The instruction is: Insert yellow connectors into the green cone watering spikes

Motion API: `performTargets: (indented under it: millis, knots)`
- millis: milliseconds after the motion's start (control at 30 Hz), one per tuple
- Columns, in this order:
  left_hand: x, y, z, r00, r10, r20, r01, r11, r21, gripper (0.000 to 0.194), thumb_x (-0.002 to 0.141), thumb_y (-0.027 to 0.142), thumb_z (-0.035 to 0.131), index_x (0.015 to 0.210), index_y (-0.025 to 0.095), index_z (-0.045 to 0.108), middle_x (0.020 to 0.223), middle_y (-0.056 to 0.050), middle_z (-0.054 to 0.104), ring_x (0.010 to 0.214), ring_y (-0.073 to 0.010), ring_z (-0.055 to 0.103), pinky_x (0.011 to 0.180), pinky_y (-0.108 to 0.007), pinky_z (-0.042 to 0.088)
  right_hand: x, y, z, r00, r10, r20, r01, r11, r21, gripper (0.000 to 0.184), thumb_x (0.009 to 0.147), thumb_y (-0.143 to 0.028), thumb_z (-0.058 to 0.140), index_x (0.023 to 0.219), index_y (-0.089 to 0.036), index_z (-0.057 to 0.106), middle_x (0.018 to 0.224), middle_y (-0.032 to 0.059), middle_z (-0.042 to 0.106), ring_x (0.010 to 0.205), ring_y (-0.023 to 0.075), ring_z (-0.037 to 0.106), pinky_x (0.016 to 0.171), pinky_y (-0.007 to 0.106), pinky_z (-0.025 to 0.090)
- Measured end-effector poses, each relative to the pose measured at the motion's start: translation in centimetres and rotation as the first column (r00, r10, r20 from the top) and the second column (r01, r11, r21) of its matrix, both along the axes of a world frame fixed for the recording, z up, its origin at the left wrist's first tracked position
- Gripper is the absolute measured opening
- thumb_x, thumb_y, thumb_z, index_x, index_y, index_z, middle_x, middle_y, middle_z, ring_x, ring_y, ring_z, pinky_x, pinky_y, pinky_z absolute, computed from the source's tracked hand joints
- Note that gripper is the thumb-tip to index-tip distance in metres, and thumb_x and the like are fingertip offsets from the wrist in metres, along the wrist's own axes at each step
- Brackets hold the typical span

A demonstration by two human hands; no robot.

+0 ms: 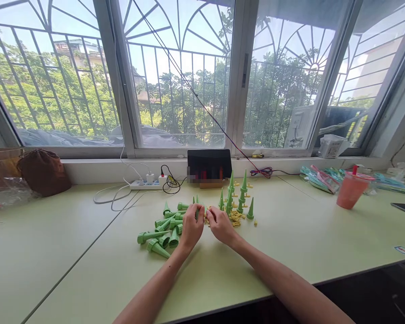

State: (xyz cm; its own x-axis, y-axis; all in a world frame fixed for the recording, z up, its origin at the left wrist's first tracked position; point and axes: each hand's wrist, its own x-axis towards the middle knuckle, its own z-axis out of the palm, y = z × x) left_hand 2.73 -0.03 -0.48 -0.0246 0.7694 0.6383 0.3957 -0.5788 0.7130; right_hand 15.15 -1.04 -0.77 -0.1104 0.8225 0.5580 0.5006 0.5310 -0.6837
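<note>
In the head view, we look down over a pale green counter (307,243) that runs below a row of windows. Both of our hands meet near the middle, fingertips close together. Our left hand (191,229) has its fingers closed around a green spike (197,214), most of which is hidden by the fingers. Our right hand (222,228) is just beside it, thumb and forefinger drawn together; we cannot tell whether a small piece is pinched between them.

To the left of our left hand we see a loose heap of green cones (154,246), lying at various angles, some with their wide, ribbed caps turned toward us. Beyond our right hand, a group of upright cones (250,210) stands point up, several stacked one above another, with small yellow stems sticking out sideways from many of them. At their feet, next to our right hand, we find a scatter of yellow pieces (236,219), and one lone yellow bit (255,223) lies a little apart to the right.

Toward the back, we see a dark-screened tablet (209,162) propped up, with a white power strip (140,185) and its cables to its left. A brown drawstring pouch (43,173) sits at far left; at right we have a lidded cup (352,192) of red drink in front of plastic packets (319,179).
</note>
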Motion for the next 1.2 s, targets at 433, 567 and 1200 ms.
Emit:
performTargets:
  millis: [433,567,1200]
  knots:
    - [0.01,-0.12,-0.07,0.982,0.073,-0.174,-0.052,0.992,0.119,0.022,0.092,0.031,0.041,0.077,0.020,0.052,0.079,-0.004,0.054,0.073,-0.0182,0.050,0.069,-0.030,0.039,0.18,0.36,-0.12,0.999,0.001,0.042,-0.001,1.000,-0.002,0.031,0.092,-0.028,0.036,0.063,-0.020,0.040,0.059,-0.0013,0.047,0.054,0.0125,0.039,0.053,0.025,0.027]
    - [0.03,-0.18,-0.04,0.983,0.063,-0.171,-0.043,0.992,0.119,0.023,0.092,0.032,0.041,0.076,0.020,0.052,0.079,-0.004,0.054,0.072,-0.0183,0.051,0.069,-0.029,0.039,0.27,0.45,-0.19,0.999,0.009,0.037,-0.009,1.000,-0.015,0.030,0.092,-0.028,0.036,0.063,-0.020,0.042,0.060,-0.0009,0.048,0.055,0.0123,0.039,0.053,0.024,0.028]
    - [0.38,-0.39,-0.23,0.995,-0.097,-0.004,0.097,0.995,0.014,0.031,0.086,0.031,0.053,0.115,0.022,0.046,0.082,-0.001,0.063,0.064,-0.0135,0.060,0.063,-0.024,0.044,0.33,-0.23,0.32,0.979,-0.059,-0.194,0.059,0.998,-0.010,0.027,0.095,-0.041,0.038,0.096,-0.018,0.051,0.053,-0.0047,0.049,0.044,0.0122,0.044,0.047,0.023,0.029]
